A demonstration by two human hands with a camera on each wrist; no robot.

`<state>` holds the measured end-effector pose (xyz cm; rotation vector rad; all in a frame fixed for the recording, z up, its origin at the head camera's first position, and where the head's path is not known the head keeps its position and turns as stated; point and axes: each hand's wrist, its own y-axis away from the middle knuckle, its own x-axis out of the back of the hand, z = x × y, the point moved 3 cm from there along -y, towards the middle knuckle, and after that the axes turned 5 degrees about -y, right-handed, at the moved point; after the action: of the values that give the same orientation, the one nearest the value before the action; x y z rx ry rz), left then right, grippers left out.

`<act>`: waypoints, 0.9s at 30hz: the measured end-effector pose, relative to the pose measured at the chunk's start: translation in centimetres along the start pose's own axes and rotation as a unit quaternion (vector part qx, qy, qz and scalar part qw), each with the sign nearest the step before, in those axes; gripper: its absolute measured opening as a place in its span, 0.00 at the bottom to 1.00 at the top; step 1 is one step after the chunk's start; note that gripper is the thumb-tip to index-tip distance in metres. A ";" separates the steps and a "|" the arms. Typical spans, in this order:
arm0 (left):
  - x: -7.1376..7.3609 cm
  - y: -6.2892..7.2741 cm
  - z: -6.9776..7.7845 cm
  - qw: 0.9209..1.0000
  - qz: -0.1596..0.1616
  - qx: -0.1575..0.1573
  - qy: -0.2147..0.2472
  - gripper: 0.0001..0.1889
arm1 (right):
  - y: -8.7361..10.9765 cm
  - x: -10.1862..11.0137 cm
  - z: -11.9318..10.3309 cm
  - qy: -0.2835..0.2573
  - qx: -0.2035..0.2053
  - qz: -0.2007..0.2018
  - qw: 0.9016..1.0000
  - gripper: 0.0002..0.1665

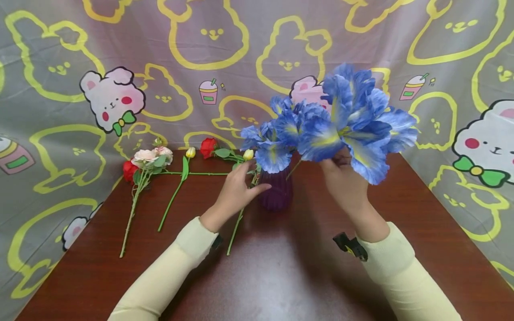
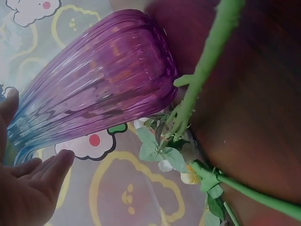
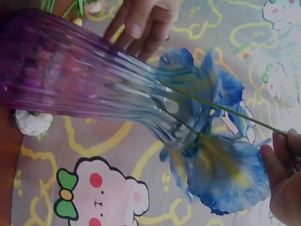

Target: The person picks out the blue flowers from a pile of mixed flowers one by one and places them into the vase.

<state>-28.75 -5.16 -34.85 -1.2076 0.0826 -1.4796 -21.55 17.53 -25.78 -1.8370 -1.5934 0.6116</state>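
A ribbed glass vase (image 1: 276, 194), purple below and bluish at the neck (image 2: 21, 129), stands upright on the table. Blue irises (image 1: 273, 149) are in its mouth, one stem showing through the glass. My right hand (image 1: 347, 191) pinches the thin green stem (image 3: 225, 109) of another blue iris (image 1: 361, 120), its bloom above the hand. That stem slants to the vase's neck; whether its end is inside I cannot tell. My left hand (image 1: 237, 189) is beside the neck, thumb and fingers spread around it (image 2: 35, 188); contact is unclear.
On the table's left lie a pale pink rose stem (image 1: 146, 158), red roses (image 1: 208, 147) and yellow tulips (image 1: 190, 153). One green stem (image 1: 234, 234) lies just left of the vase. A patterned curtain (image 1: 249, 58) hangs behind the brown table (image 1: 425, 249).
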 end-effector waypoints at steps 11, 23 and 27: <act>-0.9 -0.4 -0.2 0.999 -0.018 0.019 0.020 0.32 | -2.9 0.8 -1.4 -0.042 0.118 0.112 0.986 0.06; -1.4 -1.1 -0.6 0.999 -0.032 0.027 -0.027 0.26 | -4.1 2.0 -3.1 -0.142 0.148 0.156 0.966 0.09; -1.5 -1.2 -0.9 0.998 -0.036 0.027 -0.036 0.25 | -4.2 2.0 -2.7 -0.151 0.150 0.166 0.963 0.08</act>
<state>-30.54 -4.11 -35.42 -1.2300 -0.0509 -1.4900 -22.30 19.36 -20.79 -1.8514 -1.2863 1.2645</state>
